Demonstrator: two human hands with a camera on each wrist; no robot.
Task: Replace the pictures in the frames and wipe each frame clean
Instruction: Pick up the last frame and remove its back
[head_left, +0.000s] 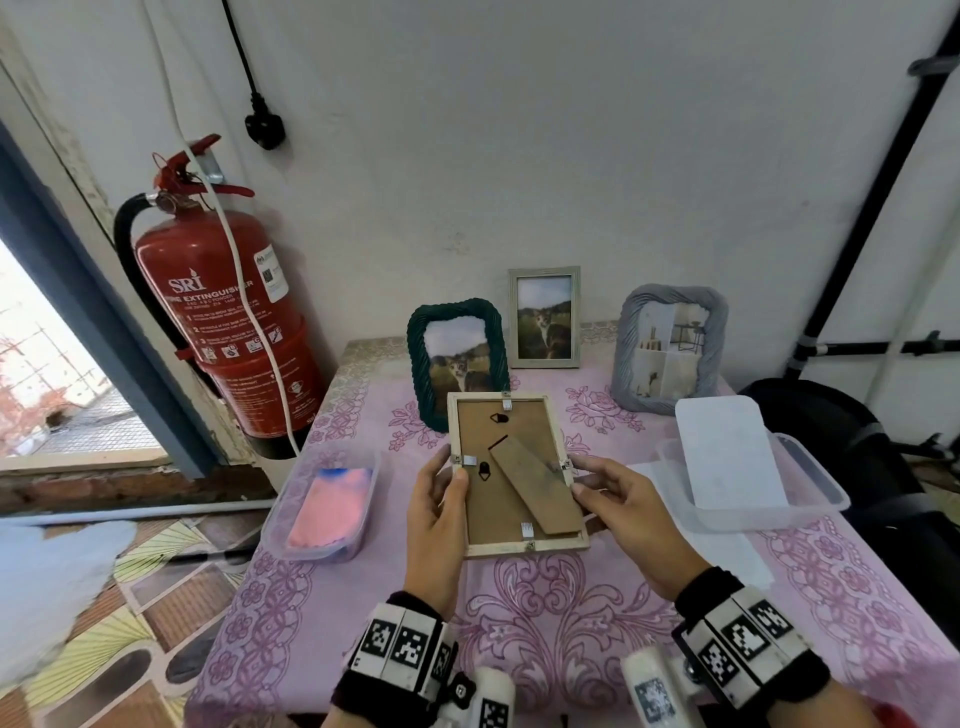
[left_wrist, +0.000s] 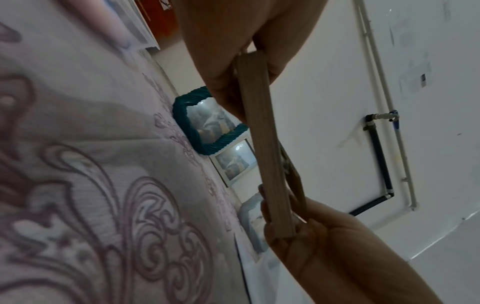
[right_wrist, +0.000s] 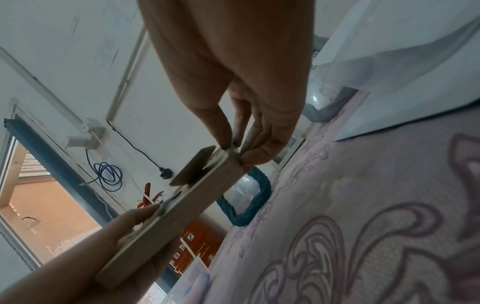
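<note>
Now my left hand and right hand grip a pale wooden frame, brown backing up, above the counter; three framed pictures stand behind, green frame nearest.

Left hand, right hand: fingers curled, gripping.

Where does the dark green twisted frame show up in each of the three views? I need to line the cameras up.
Head: the green frame stands centre, just behind the held wooden frame.
Left wrist: centre, turned sideways, left of the wooden frame's edge.
Right wrist: below centre, right of the wooden frame.
Shared landmark: the floral purple tablecloth under it.
</note>
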